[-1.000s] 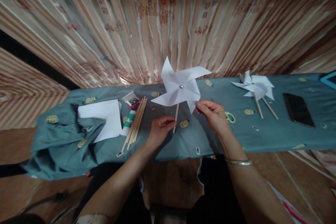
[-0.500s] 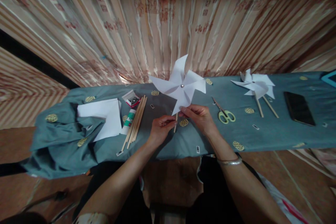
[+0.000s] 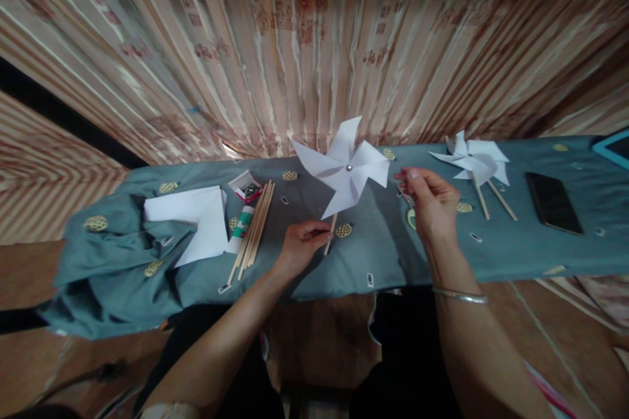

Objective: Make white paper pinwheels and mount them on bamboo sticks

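Note:
A white paper pinwheel with a shiny round pin at its centre stands upright in front of me. My left hand is closed around its thin wooden stick, below the blades. Just right of the pinwheel, my right hand is raised with loosely bent fingers and nothing visible in them. Its fingertips are close to the right blade, with a small gap between. Under that hand lie scissors with light green handles, mostly hidden by it.
Left on the cloth-covered table are folded white paper, a small box of pins, a glue stick and several wooden sticks. More pinwheels, a phone and a blue-edged object lie right. A curtain hangs behind.
My right hand has let go of the lower blade and moved right, over the scissors. The pinwheel has shifted slightly right and down, still in my left hand.

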Available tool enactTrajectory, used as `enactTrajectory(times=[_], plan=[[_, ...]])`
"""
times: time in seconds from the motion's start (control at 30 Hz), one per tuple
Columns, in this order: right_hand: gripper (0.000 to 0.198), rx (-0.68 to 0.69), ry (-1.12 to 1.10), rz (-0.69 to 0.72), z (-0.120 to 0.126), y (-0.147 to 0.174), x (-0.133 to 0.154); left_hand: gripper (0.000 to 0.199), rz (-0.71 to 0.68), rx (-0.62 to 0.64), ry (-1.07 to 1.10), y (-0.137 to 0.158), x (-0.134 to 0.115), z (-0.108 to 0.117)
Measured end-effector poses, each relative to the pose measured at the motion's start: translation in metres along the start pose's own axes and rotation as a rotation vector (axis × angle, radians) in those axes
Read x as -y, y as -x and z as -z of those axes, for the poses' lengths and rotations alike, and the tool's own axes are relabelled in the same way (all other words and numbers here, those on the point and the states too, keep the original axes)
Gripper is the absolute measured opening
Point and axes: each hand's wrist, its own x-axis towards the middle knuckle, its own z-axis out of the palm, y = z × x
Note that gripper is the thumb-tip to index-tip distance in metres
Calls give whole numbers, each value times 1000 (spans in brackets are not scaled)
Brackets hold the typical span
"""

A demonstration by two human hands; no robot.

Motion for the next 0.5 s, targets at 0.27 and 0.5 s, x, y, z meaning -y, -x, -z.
enactTrajectory(times=[0.27,0.5], plan=[[27,40,116,37,-5,4,-6,20,21,-4,12,1,-5,-1],[28,76,146,5,-6,6,-5,21,13,-28,0,0,-6,0]])
